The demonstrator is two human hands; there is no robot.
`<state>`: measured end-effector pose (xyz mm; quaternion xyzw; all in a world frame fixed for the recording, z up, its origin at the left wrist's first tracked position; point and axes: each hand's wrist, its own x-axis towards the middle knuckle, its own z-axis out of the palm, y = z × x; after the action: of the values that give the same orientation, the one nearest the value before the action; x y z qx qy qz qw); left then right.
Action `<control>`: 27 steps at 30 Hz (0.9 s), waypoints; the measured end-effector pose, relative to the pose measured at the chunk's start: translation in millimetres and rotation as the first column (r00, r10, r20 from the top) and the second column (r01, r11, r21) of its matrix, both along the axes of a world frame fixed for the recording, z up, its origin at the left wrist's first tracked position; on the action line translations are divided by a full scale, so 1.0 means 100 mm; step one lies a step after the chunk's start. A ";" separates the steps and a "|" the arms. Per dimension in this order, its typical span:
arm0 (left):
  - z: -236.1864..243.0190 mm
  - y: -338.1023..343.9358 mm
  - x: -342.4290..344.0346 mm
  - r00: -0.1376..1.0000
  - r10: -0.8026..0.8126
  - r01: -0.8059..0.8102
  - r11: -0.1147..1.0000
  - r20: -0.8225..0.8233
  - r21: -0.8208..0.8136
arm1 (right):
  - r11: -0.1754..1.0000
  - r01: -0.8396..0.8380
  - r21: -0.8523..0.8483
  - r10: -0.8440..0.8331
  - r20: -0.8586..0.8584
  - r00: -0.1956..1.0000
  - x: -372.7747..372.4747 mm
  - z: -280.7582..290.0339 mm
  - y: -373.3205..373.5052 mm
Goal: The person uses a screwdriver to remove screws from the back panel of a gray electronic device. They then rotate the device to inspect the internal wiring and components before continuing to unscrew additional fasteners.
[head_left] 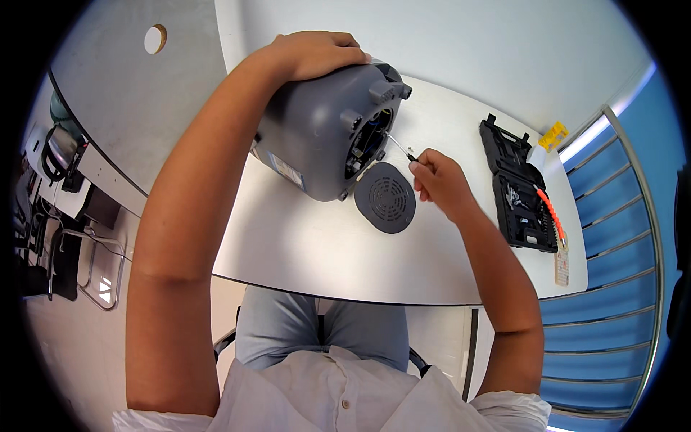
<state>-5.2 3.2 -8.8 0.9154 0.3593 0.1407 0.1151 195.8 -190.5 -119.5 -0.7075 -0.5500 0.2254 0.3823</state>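
A dark grey rounded kitchen appliance [309,126] lies tipped on its side on the white table, its underside facing right. The base opening shows wires and parts inside, and several stubby feet stand around it. Over the appliance's upper side, my left hand [320,54] is curved and holds it, fingertips partly hidden. My right hand [440,180] is closed around the dark handle of a thin screwdriver [400,147], whose shaft reaches into the opening. Just below the opening, a vented dark grey cover [386,198] lies close to the appliance.
An open black tool case [520,191] with bits lies at the right, an orange flexible shaft [548,209] across its edge. Behind it stands a yellow plastic piece [553,135]. Metal railings [651,237] run along the right side. A kettle [61,151] stands far left.
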 end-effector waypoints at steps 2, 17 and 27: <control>-0.02 0.01 -0.01 1.000 -0.005 0.005 1.000 -0.002 0.005 | 0.960 -0.170 -0.223 0.037 -0.500 0.865 0.06 0.11 0.01; 0.04 -0.11 -0.01 1.000 -0.024 0.023 0.999 0.012 0.034 | 0.986 0.100 0.133 -0.165 0.692 0.703 -0.16 -0.11 -0.04; -0.01 -0.02 -0.03 1.000 0.012 -0.013 0.999 0.012 0.047 | 0.930 -0.316 -0.187 0.104 -0.691 0.716 0.20 0.13 0.03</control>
<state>-8.0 0.8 -9.5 0.9147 0.3609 0.1550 0.0950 215.5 -187.9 -106.7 -0.5593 -0.4134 0.5853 0.4169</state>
